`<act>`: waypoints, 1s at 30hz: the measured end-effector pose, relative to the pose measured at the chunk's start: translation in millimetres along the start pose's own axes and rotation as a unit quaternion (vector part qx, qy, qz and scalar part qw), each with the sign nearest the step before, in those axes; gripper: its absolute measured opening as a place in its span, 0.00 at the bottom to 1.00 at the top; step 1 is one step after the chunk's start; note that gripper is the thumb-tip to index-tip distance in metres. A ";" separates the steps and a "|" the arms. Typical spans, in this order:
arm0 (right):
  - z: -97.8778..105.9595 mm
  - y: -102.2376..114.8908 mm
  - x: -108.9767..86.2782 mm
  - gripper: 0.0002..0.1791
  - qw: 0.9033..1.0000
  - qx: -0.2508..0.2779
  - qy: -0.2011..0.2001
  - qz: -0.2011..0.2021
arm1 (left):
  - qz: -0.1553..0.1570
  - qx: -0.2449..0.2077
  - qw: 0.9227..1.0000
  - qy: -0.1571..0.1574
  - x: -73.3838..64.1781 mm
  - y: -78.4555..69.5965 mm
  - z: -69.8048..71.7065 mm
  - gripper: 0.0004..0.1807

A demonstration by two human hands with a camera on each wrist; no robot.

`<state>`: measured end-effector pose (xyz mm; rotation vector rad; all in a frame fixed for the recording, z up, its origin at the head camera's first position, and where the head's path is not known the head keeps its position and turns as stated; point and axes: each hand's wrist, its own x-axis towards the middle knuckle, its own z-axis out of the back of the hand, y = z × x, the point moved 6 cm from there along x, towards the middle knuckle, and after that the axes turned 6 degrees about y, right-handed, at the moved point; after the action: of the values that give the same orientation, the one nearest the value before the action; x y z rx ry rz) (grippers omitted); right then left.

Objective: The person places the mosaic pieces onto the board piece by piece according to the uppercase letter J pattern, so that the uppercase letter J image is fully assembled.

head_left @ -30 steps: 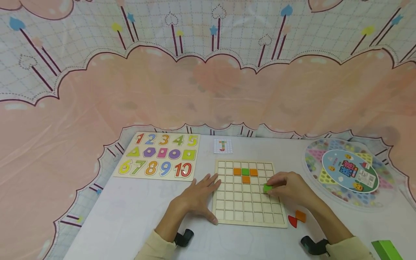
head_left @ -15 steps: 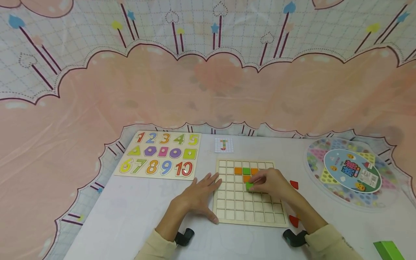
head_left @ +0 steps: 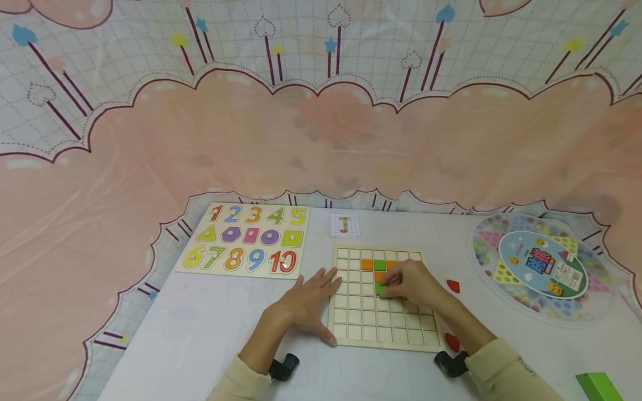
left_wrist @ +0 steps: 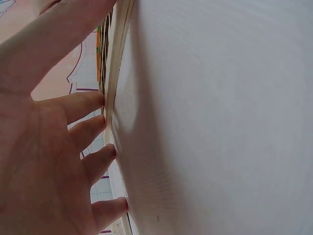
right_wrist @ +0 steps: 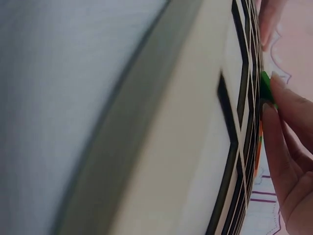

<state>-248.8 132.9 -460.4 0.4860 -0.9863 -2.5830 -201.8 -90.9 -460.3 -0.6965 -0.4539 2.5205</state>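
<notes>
A wooden grid board (head_left: 368, 317) lies on the white table, with an orange tile (head_left: 367, 264), a green tile (head_left: 379, 265) and other orange tiles in its upper cells. My right hand (head_left: 413, 284) pinches a green square tile (head_left: 379, 289) between thumb and fingers, at a cell right below the lower orange tile. In the right wrist view this green square tile (right_wrist: 266, 88) stands tilted at the grid. Spread wide, my left hand (head_left: 308, 303) touches the board's left edge with its fingertips and thumb. My right hand partly covers the orange tiles behind it.
Two red pieces (head_left: 453, 286) lie right of the board. A small pattern card (head_left: 345, 225) is behind it, a number puzzle (head_left: 238, 239) at back left. Round game packaging (head_left: 544, 264) sits at right, a green block (head_left: 599, 386) at front right.
My right hand has carried the green square tile left from the board's right side to below the lower orange tile, then lowered it to the grid. My left hand stays put.
</notes>
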 end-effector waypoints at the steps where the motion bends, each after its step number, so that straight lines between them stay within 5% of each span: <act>1: -0.5 0.6 0.1 0.09 1.000 -0.001 0.000 -0.001 | 0.000 -0.001 1.000 0.000 -0.1 0.0 0.0 0.67; 30: -2.1 2.0 -2.7 0.09 1.000 -0.007 0.007 0.017 | 0.005 0.000 1.000 0.000 1.3 1.2 -0.6 0.68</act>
<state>-245.1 131.5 -460.0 0.4790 -0.9628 -2.5504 -202.9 -91.1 -461.9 -0.7003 -0.4514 2.5293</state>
